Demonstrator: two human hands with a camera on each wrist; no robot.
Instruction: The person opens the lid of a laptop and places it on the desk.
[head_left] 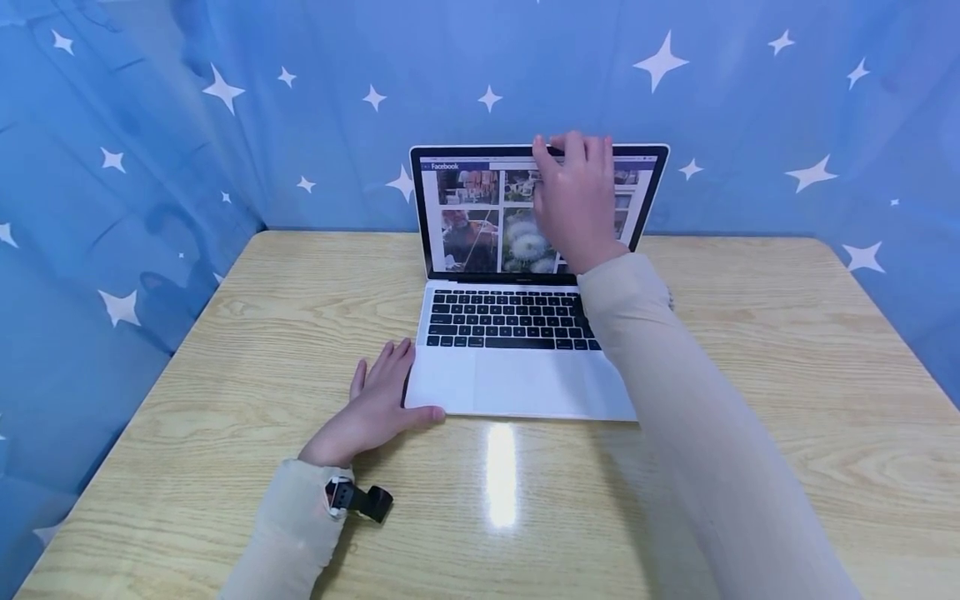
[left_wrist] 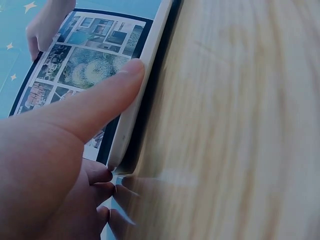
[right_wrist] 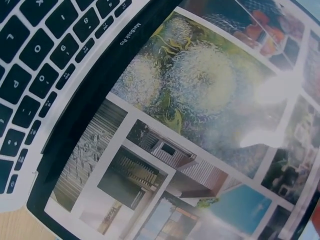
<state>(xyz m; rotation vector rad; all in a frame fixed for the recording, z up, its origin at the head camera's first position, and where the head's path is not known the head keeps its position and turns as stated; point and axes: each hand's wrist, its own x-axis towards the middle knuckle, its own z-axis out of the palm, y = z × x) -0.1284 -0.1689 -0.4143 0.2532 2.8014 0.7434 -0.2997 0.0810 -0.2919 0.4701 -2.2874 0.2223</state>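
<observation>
A silver laptop (head_left: pixel 525 383) with its lid raised sits on the table, facing me. Its lit screen (head_left: pixel 468 225) shows a page headed Facebook with a grid of photos; "MacBook Pro" is printed on the bezel below it. At the middle-right of the lid's top edge, my right hand (head_left: pixel 577 196) pinches the lid, thumb on the screen side and fingertips over the top. My left hand (head_left: pixel 375 410) braces the base's front left corner: fairly straight fingers lie along the left side, and the thumb (left_wrist: pixel 112 95) touches the front edge. My right sleeve covers the right part of the keyboard (right_wrist: pixel 45 60).
Underneath is a light wood-grain table (head_left: pixel 225 400). A blue curtain (head_left: pixel 465 67) with white stars hangs behind the table and along its sides. On my left wrist is a dark strapped device (head_left: pixel 360 500). Light glares off the tabletop in front of the laptop.
</observation>
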